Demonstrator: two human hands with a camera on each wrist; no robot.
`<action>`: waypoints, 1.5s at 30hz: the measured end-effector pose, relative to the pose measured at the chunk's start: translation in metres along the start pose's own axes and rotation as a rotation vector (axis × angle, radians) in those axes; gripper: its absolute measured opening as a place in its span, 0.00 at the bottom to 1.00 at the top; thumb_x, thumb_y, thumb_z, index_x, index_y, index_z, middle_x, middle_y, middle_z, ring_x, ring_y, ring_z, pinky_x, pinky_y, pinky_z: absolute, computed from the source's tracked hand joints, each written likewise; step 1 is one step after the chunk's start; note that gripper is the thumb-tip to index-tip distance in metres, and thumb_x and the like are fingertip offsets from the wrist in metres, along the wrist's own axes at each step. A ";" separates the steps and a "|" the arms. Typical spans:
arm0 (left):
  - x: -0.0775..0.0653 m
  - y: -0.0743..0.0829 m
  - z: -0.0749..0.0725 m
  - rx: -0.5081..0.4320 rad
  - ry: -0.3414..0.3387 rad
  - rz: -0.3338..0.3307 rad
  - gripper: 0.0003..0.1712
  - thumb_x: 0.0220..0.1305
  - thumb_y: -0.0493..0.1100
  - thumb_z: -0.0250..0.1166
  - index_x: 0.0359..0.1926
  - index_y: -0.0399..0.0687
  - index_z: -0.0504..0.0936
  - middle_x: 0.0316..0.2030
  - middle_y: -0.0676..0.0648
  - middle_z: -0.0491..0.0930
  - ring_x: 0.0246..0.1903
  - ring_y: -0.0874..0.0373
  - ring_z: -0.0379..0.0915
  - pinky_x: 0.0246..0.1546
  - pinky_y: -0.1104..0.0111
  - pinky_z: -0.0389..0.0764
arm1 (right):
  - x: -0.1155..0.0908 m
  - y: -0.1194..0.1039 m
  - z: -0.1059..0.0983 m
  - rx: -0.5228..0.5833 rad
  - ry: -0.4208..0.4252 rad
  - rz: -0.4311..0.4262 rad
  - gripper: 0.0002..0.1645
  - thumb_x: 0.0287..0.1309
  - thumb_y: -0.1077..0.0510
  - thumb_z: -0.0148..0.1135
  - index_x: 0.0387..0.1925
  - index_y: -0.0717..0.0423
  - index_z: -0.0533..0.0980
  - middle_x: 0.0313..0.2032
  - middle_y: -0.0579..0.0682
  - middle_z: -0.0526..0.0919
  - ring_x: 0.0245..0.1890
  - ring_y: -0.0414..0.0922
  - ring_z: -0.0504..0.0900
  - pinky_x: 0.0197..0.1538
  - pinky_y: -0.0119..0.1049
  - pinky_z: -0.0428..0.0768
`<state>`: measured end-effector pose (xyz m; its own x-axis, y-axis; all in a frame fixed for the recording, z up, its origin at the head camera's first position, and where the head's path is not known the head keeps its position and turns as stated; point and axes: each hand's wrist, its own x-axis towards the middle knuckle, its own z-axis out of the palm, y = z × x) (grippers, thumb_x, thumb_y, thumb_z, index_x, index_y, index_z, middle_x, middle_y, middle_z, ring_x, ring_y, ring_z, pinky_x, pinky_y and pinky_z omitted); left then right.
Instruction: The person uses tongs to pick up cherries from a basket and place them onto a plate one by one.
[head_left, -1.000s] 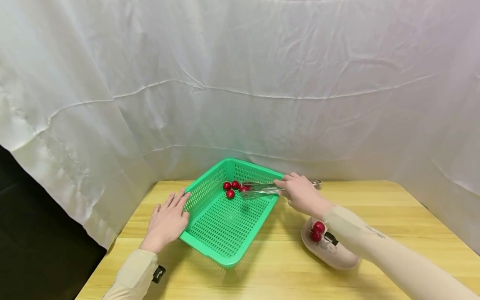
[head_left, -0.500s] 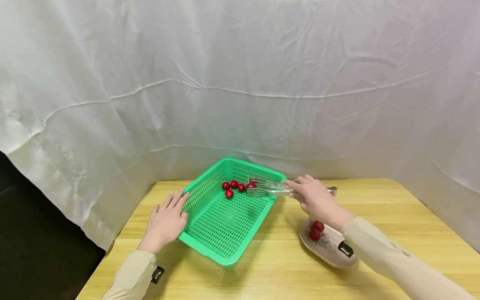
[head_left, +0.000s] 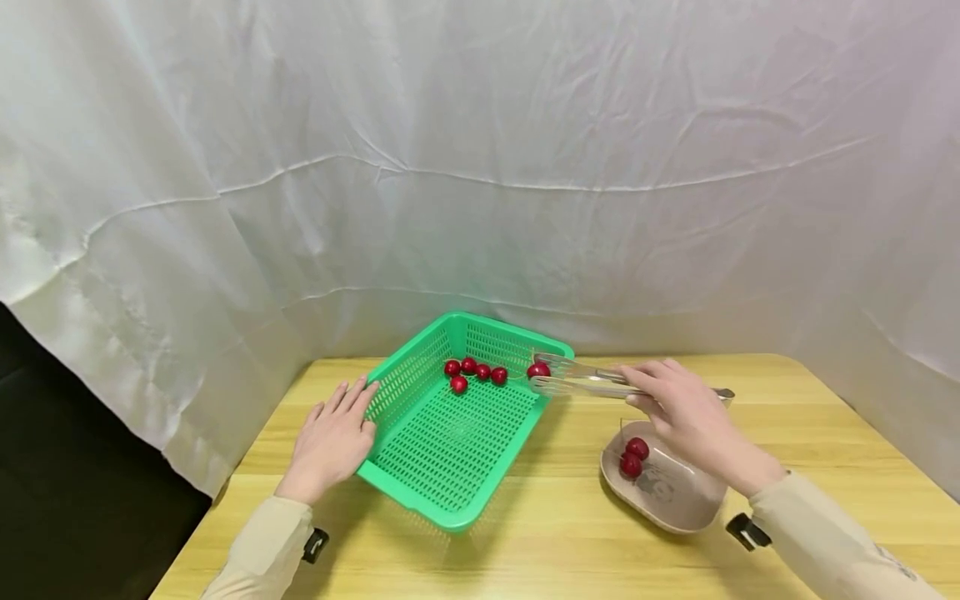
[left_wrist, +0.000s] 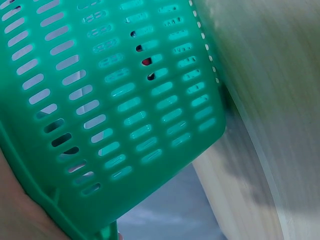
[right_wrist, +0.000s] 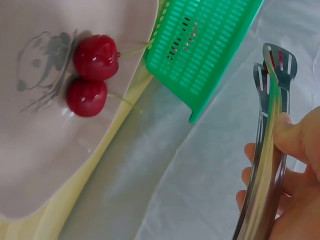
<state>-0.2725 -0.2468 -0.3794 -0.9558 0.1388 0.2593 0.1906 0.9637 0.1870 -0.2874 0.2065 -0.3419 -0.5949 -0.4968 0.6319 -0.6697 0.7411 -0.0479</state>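
My left hand (head_left: 330, 446) rests on the left rim of a green perforated basket (head_left: 453, 454), fingers laid straight over the edge. Several red cherries (head_left: 483, 372) sit toward the basket's far side. My right hand (head_left: 693, 421) grips metal tongs (right_wrist: 267, 165) along their arms. Between the slotted tips is one cherry (head_left: 538, 372), over the basket's right rim; the right wrist view shows just bits of red through the slots. On a pale pinkish dish (head_left: 690, 504) below my right hand, two cherries (right_wrist: 92, 75) with stems lie side by side.
A light wooden table (head_left: 555, 542) carries basket and dish. White cloth (head_left: 480, 208) hangs behind and at both sides. At the lower left is a black surface (head_left: 82, 467). Each sleeve has a dark strap piece (head_left: 747, 531) at the wrist.
My right hand has moved right, drawing the tongs and a cherry away from the other cherries to the basket's right rim. More of the dish shows. My left hand stays put.
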 end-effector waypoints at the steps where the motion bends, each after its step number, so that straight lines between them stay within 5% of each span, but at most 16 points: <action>1: 0.000 0.000 0.000 0.001 0.001 0.001 0.31 0.67 0.44 0.42 0.71 0.48 0.55 0.71 0.44 0.48 0.69 0.42 0.39 0.63 0.41 0.44 | -0.003 0.000 -0.003 -0.004 0.005 0.005 0.28 0.50 0.64 0.66 0.56 0.59 0.75 0.45 0.50 0.80 0.44 0.48 0.75 0.43 0.47 0.75; 17: -0.002 0.002 -0.003 -0.004 -0.003 -0.001 0.31 0.67 0.43 0.42 0.71 0.47 0.55 0.71 0.44 0.49 0.69 0.41 0.40 0.63 0.41 0.43 | -0.053 0.012 -0.027 -0.098 -0.015 0.054 0.28 0.44 0.63 0.69 0.52 0.57 0.78 0.40 0.45 0.81 0.35 0.41 0.73 0.32 0.39 0.72; 29: -0.002 0.001 -0.004 -0.009 0.000 0.001 0.31 0.67 0.43 0.43 0.71 0.47 0.55 0.71 0.43 0.48 0.69 0.41 0.40 0.62 0.39 0.43 | -0.103 0.024 -0.026 -0.120 -0.092 0.080 0.31 0.37 0.62 0.73 0.50 0.55 0.79 0.40 0.44 0.81 0.35 0.40 0.74 0.33 0.39 0.74; 34: -0.003 0.001 -0.003 -0.011 -0.003 0.000 0.32 0.67 0.43 0.43 0.71 0.47 0.55 0.71 0.43 0.48 0.69 0.41 0.40 0.62 0.39 0.43 | -0.111 0.023 -0.023 -0.121 -0.119 0.100 0.30 0.38 0.60 0.74 0.50 0.55 0.79 0.38 0.42 0.81 0.32 0.36 0.72 0.29 0.33 0.72; 45: -0.002 0.001 -0.004 -0.021 -0.005 -0.002 0.32 0.67 0.43 0.43 0.71 0.47 0.55 0.71 0.43 0.48 0.69 0.41 0.39 0.62 0.39 0.42 | -0.115 0.019 -0.020 -0.107 -0.148 0.140 0.29 0.43 0.59 0.72 0.52 0.55 0.78 0.44 0.45 0.81 0.39 0.43 0.77 0.37 0.44 0.77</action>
<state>-0.2696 -0.2468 -0.3763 -0.9572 0.1382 0.2541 0.1935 0.9590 0.2072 -0.2227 0.2864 -0.3994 -0.7426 -0.4407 0.5043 -0.5297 0.8473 -0.0395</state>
